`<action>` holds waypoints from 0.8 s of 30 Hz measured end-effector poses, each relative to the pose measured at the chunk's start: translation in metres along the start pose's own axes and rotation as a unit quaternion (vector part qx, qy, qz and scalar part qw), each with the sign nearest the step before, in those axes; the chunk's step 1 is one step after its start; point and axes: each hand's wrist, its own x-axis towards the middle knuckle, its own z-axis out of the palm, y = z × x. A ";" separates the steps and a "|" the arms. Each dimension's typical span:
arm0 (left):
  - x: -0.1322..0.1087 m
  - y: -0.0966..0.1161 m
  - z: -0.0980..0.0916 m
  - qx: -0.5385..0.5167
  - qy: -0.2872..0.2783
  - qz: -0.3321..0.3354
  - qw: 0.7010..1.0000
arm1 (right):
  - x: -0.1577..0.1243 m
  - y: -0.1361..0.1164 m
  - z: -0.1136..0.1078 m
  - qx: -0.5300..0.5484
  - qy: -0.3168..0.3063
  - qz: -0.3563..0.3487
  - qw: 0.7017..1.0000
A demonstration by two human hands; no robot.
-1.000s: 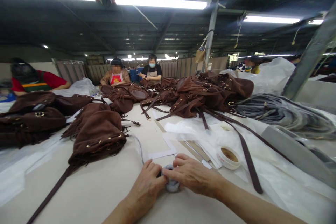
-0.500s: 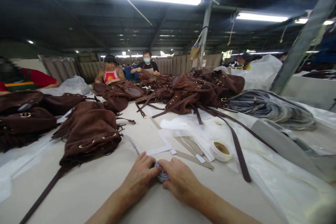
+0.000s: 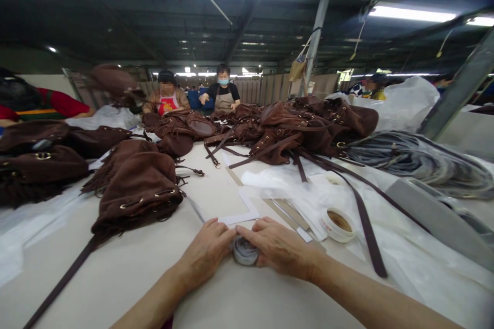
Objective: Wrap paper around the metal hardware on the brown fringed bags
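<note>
l hand (image 3: 206,253) & r hand (image 3: 280,250) both grip a small grey roll (image 3: 245,252) right between them on the worktop (image 3: 135,272); it looks soft & light, prob squishy, so hold its sides gently.

The left hand (image 3: 206,253) and right hand (image 3: 283,251) hide most of a grey bundle (image 3: 244,254); its make is unclear

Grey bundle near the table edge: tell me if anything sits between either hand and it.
Nothing visible does. The left hand and right hand both close directly on the grey bundle, which rests on the table. The brown fringed bag and the tape roll lie apart from both hands.
</note>
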 end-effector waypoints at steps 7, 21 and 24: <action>0.001 0.010 0.013 0.035 -0.002 -0.065 0.997 | 0.007 -0.025 0.011 0.020 0.000 0.169 0.985; -0.004 0.026 0.012 0.046 -0.005 -0.055 0.997 | 0.000 -0.004 -0.004 -0.035 0.003 -0.037 0.999; -0.005 0.025 0.007 0.047 -0.013 -0.059 0.997 | -0.002 0.006 -0.004 -0.083 0.018 -0.110 0.990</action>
